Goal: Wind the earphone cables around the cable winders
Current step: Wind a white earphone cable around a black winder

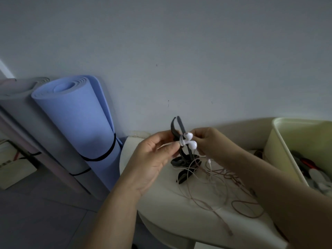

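Dim, bluish, even light with soft shadows and no glare. Wide-angle bending at the frame edges; lower corners soft, slight grain throughout.

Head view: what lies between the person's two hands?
In the head view, a dark cable winder with white cable round it and two white earbuds lie between the left hand and right hand.

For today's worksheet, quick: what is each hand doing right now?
Left hand: grips the dark cable winder.
Right hand: holds the white earphones against it.
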Demonstrator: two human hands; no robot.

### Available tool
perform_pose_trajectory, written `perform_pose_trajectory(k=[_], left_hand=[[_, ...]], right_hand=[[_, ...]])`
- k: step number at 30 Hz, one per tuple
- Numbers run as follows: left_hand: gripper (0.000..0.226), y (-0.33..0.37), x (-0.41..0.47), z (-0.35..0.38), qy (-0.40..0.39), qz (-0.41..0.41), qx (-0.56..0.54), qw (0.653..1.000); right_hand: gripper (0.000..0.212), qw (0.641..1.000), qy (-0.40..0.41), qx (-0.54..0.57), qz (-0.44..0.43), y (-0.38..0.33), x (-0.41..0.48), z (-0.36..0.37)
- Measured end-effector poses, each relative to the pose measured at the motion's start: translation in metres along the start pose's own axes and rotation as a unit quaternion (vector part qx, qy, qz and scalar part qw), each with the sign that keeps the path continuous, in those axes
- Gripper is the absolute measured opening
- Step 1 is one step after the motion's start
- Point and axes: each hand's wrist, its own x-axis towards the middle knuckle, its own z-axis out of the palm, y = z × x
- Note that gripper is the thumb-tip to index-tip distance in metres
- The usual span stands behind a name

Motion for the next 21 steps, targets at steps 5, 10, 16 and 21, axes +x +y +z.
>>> perform_pose_trajectory(k=[5,10,16,21], left_hand=[[0.036,0.001,0.001,-0.008,0.101,-0.03,-0.089,0.99],[0.03,-0.006,0.006,-0.017,0.191,-0.083,-0.093,0.974],[0.008,-0.008,0.008,-0.01,0.246,-0.107,-0.181,0.946],[0.01,-0.013,0.011,-0.011,0.252,-0.066,-0.082,0.962]], right_hand=[[0.033,0.996,-0.011,-0.065,-0.053,-0.002,-0.003,0.021],[0.025,0.985,-0.061,-0.128,-0.095,-0.008,-0.009,0.024],[0.027,0.974,-0.101,-0.179,-0.099,-0.005,-0.008,0.022],[0.022,0.951,-0.081,-0.27,-0.128,-0.008,-0.012,0.013]])
